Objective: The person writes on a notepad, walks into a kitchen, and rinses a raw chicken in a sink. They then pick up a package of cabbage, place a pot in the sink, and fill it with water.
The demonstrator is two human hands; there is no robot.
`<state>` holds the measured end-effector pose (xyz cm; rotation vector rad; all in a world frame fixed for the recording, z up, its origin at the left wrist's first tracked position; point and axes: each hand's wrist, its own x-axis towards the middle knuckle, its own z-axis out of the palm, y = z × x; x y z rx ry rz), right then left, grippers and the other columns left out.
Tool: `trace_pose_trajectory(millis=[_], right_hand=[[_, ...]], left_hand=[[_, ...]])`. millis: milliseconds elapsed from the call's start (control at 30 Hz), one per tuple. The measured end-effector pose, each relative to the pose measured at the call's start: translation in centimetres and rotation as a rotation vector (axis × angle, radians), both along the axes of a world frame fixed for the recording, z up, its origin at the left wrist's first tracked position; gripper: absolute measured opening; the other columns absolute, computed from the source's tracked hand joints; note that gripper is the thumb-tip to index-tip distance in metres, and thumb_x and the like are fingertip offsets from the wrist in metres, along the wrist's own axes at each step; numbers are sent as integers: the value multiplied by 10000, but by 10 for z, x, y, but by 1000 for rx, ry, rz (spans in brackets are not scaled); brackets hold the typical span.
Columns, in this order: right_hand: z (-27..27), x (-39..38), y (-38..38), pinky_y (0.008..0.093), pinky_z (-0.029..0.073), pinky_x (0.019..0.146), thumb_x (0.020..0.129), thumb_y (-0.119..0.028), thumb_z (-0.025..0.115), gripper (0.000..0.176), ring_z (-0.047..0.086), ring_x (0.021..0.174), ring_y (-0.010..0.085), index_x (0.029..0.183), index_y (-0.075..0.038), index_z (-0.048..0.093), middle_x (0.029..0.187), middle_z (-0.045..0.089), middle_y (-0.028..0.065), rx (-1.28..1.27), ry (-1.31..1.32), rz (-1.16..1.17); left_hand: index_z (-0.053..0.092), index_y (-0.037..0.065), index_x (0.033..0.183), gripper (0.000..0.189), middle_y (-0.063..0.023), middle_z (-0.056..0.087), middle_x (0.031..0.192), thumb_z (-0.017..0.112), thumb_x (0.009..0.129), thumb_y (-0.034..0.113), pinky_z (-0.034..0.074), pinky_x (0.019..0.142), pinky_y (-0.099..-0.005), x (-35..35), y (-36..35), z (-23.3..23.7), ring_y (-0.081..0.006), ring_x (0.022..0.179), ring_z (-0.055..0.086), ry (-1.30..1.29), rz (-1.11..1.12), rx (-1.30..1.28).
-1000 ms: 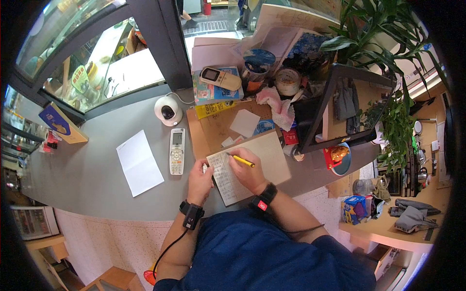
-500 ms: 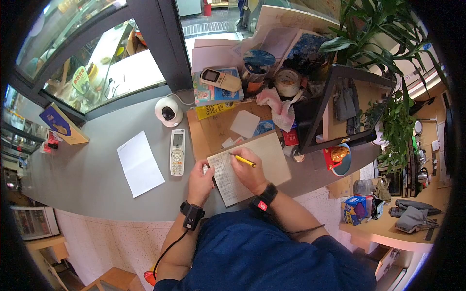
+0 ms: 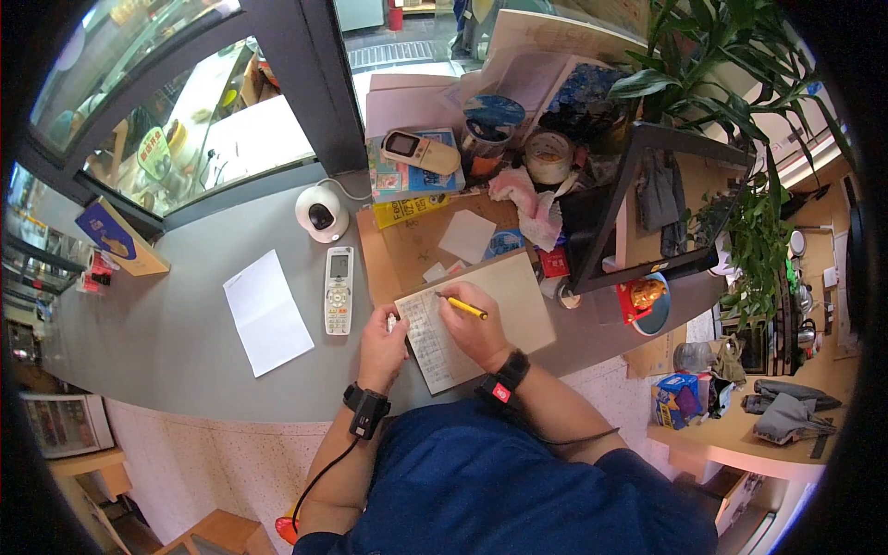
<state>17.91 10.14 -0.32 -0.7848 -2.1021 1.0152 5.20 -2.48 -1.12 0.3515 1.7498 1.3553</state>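
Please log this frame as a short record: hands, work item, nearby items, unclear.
Right hand: holds a yellow pen, tip at the written page
Left hand: at the notebook's left edge, gripping a small white object
Work item: open notebook, handwriting on its left page
Nearby, left: white remote control, creased white paper
Beyond the remote: white dome-headed camera
Surface: grey counter
Unclear: the handwriting's wording; what the white object is
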Motion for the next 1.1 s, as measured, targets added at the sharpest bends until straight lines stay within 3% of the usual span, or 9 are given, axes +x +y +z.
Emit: trace_pose_trajectory(millis=[100, 167, 267, 500, 567, 667, 1100], right_hand=[[-3, 0, -2, 388, 533, 746, 837, -47, 658, 101, 659, 835, 339, 923, -8, 621, 880, 663, 171, -35, -2, -19], [-4, 0, -3, 386, 532, 747, 835, -47, 659, 102, 658, 836, 340, 920, -6, 620, 881, 662, 170, -66, 15, -42], [-2, 1, -1, 385, 530, 752, 831, -44, 656, 100, 657, 839, 341, 918, -7, 620, 881, 661, 171, -52, 1, -20], [0, 1, -2, 388, 530, 764, 823, -45, 656, 114, 658, 844, 339, 929, -14, 629, 896, 669, 166, -28, -18, -19], [2, 2, -2, 389, 531, 765, 822, -48, 660, 119, 660, 849, 338, 933, -14, 632, 903, 673, 164, -45, -29, -23], [1, 6, -5, 390, 532, 768, 816, -56, 671, 133, 663, 856, 335, 941, -18, 644, 911, 677, 161, -32, -57, 14], [-3, 5, -6, 400, 527, 779, 810, -76, 689, 141, 655, 883, 338, 939, -28, 657, 913, 682, 155, 49, -23, 59]], left_hand=[[577, 11, 1102, 168, -32, 618, 828, 587, 948, 75, 435, 445, -226, 0, -1, -1, -71, 528, 522, -15, -5, 26], [567, 13, 1109, 203, -15, 599, 742, 607, 942, 120, 379, 414, -230, 2, 0, 1, -62, 469, 491, 13, 10, 14], [580, 10, 1102, 167, -29, 618, 825, 589, 951, 81, 439, 447, -225, 1, 0, 1, -68, 533, 525, -6, 13, 34], [582, 8, 1108, 175, -33, 620, 819, 588, 950, 83, 433, 444, -225, 0, -1, -1, -66, 535, 525, 4, -7, 9], [572, 29, 1112, 186, -11, 591, 753, 609, 947, 105, 384, 421, -219, 1, -1, -6, -59, 474, 486, -13, 19, 56], [581, 6, 1122, 186, -37, 625, 827, 591, 949, 74, 428, 446, -229, 0, -1, -3, -68, 535, 524, -17, 5, 41], [576, 7, 1109, 176, -30, 618, 818, 585, 943, 66, 433, 450, -232, 0, -1, -6, -69, 540, 527, 6, -8, 25]])
